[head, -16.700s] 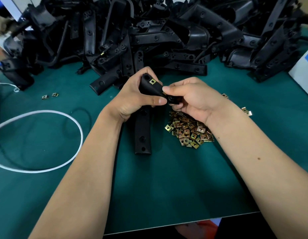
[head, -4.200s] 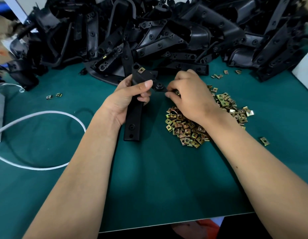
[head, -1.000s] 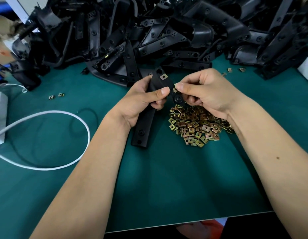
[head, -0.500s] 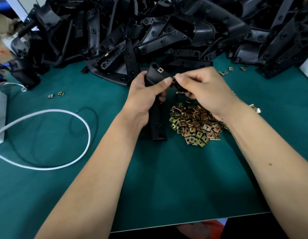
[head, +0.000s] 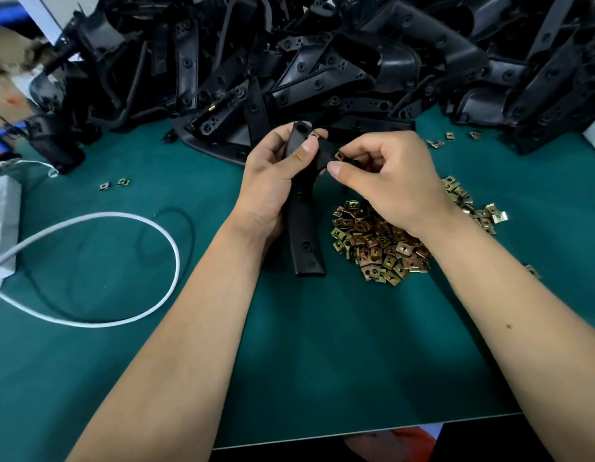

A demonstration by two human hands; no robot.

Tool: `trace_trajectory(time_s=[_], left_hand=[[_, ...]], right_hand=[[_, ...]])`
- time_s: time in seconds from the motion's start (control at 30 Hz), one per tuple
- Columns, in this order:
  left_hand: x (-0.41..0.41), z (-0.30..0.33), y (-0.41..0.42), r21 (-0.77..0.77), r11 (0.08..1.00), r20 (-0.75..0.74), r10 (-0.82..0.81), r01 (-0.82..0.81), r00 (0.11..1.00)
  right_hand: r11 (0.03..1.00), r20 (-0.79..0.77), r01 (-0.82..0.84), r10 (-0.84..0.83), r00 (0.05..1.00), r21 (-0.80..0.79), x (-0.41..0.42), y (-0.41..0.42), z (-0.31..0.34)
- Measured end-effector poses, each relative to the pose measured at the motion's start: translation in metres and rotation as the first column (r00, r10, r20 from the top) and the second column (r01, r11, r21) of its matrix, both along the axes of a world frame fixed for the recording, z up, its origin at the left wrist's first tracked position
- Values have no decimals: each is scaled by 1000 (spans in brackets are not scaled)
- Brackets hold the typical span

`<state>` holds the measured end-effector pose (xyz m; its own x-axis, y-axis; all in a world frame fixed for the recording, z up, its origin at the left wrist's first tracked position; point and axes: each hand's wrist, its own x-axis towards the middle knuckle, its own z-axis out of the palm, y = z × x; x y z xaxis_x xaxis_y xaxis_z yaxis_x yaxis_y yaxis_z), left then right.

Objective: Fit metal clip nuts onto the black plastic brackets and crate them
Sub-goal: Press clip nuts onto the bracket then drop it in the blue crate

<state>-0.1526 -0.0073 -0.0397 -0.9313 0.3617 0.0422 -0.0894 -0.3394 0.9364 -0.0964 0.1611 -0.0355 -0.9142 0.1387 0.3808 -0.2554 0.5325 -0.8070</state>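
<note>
Dark green matting covers the desk (head: 323, 355), seen from above by a head-worn camera. Along the far edge lies a large heap of black moulded plastic brackets (head: 323, 61), tangled together and studded with round screw holes. At centre, the left hand (head: 272, 181) grips a long black plastic bracket (head: 306, 235) near its upper end, thumb laid across the front face and the other fingers wrapped behind; the bracket's lower end reaches down to the desk or close to it, just left of the nut pile. A small brass-coloured metal clip nut (head: 314, 135) sits at the bracket's top edge beside a round hole. The right hand (head: 389, 181), fingers curled, meets a side arm of the same bracket, with a second brass-coloured clip nut (head: 339, 156) at its fingertips; whether the fingers pinch that nut or the bracket arm cannot be told. Under the right wrist spreads a loose pile of brass-coloured square clip nuts (head: 379, 248), with strays trailing to the right. Two stray clip nuts (head: 114, 184) lie well apart at left. A white cable (head: 149, 305) loops across the left of the desk from a white power strip (head: 2, 225) at the left edge.
</note>
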Motion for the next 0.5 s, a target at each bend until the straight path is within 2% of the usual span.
trace_trajectory(time_s=[0.17, 0.5], left_hand=[[-3, -1, -1, -8, 1000, -57, 2, -2, 998], [-5, -5, -2, 105, 992, -4, -65, 65, 998]], right_hand=[[1000, -10, -23, 24, 1000, 12, 0, 0, -1], [998, 9, -53, 53, 999, -22, 2, 3, 1]])
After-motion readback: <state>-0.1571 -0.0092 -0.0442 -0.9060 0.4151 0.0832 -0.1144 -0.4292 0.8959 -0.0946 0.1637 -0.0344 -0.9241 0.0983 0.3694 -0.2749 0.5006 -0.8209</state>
